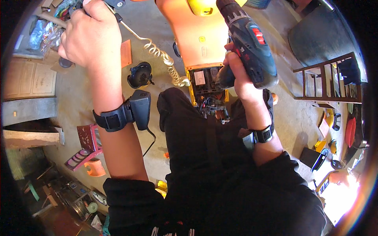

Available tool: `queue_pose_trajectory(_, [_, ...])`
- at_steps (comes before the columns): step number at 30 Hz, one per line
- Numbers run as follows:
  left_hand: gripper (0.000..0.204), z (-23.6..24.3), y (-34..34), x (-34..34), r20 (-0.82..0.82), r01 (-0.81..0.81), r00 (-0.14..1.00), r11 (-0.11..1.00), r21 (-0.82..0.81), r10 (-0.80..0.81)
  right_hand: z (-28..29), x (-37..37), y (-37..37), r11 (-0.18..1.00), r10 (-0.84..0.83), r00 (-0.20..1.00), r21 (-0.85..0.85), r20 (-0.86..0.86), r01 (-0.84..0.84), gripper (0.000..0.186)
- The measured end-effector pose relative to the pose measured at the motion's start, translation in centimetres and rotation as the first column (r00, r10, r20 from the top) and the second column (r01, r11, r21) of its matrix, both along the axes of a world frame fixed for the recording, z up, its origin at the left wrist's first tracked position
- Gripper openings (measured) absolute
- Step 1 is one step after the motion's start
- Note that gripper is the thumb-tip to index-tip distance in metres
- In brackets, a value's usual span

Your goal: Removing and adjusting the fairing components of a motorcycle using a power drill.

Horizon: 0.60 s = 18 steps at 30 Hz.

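Observation:
My left hand point(92, 35) is closed in a fist at the upper left, around what looks like a handlebar grip point(65, 62); only its dark round end shows below the fist. Beside that hand, a cream coiled cable point(167, 59) hangs down to an open compartment point(206, 88) holding dark parts and loose wires. The compartment lies at the near end of an orange vehicle body point(199, 35). In my right hand point(245, 80) is a dark cordless drill point(254, 47) with a red switch, its chuck pointing up and away, right of the orange body.
A black helmet-like shell point(139, 74) lies on the floor left of the vehicle. Wooden drawers point(29, 78) and a red-purple frame point(86, 139) are at the left. On the right stand a large dark tub point(321, 37), a wooden rack point(328, 80) and scattered yellow and black parts point(315, 155).

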<state>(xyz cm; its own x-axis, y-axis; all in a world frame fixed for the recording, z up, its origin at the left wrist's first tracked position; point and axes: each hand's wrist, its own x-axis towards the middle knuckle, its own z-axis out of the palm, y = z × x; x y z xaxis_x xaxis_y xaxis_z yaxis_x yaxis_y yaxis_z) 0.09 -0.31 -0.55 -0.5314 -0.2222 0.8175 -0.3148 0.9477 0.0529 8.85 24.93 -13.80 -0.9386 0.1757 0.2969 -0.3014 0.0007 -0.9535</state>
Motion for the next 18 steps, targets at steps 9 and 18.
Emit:
queue_pose_trajectory(9, [0.066,0.34,-0.22,0.4,-0.02,0.02,1.0,1.0,-0.017,-0.02,0.02,0.33,-0.65,0.998,-0.005,0.999,0.062,-0.037,0.007,0.034])
queue_pose_trajectory(18, [0.065,0.46,0.43,0.31,-0.01,0.013,1.0,1.0,-0.006,-0.013,-0.82,0.07,-0.06,0.999,-0.027,1.0,0.032,-0.009,0.027,0.033])
